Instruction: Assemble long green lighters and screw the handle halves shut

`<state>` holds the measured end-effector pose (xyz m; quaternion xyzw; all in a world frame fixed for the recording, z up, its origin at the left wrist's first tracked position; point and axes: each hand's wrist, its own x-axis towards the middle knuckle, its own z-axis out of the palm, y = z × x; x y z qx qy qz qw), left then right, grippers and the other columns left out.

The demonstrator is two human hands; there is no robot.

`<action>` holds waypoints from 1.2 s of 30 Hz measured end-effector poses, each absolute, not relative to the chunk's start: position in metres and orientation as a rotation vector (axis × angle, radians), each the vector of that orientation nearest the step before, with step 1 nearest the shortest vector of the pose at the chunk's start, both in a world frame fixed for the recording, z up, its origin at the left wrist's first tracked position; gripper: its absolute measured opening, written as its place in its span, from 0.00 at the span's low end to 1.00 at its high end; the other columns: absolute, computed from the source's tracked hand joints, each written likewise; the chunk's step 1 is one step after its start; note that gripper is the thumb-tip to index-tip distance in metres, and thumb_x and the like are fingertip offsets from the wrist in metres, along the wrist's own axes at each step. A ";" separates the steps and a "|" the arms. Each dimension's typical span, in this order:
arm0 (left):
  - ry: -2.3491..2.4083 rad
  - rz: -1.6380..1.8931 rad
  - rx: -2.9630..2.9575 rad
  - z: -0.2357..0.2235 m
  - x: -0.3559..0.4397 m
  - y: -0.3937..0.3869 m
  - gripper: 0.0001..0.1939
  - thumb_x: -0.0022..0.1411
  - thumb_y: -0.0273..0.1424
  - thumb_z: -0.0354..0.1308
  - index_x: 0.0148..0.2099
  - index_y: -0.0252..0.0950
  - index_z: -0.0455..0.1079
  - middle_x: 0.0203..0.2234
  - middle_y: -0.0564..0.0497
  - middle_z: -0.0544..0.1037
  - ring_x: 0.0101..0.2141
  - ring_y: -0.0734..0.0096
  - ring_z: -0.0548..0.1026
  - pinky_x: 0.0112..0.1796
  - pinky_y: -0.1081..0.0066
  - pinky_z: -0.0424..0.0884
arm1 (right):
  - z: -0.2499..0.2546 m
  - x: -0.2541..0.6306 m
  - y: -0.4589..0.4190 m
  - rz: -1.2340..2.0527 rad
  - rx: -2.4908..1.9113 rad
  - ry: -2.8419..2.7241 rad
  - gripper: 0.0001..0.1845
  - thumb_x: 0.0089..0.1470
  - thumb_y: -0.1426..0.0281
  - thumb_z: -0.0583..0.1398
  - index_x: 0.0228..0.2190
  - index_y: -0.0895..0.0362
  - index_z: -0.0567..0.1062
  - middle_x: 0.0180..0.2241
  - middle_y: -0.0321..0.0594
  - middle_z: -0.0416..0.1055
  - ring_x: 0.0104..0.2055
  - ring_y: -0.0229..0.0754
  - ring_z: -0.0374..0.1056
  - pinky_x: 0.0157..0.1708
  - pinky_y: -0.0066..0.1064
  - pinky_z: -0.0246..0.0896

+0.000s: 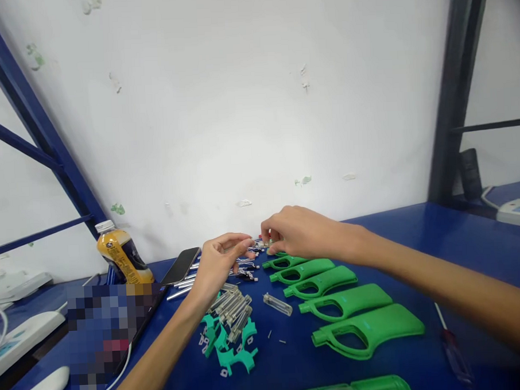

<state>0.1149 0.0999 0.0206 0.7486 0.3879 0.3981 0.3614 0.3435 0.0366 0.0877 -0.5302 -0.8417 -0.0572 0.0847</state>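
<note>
Because the right hand hovers close over the far green lighter shells, it could nudge them; neither its curled grip nor the left hand's pinch shows clear contents.

You have at least five green plastic looped-handle shells in a row, one yellow plastic bottle with a white cap and one dark-handled screwdriver. One clear plastic tube lies apart; the piled ones overlap too much to count.
</note>
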 end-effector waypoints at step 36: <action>0.921 1.009 1.892 0.016 0.119 0.089 0.13 0.79 0.39 0.68 0.54 0.34 0.76 0.37 0.54 0.79 0.28 0.75 0.76 0.27 0.75 0.74 | 0.079 0.343 0.041 -0.200 -1.557 -2.540 0.17 0.73 0.60 0.67 0.55 0.57 0.80 0.52 0.43 0.81 0.50 0.47 0.81 0.52 0.47 0.80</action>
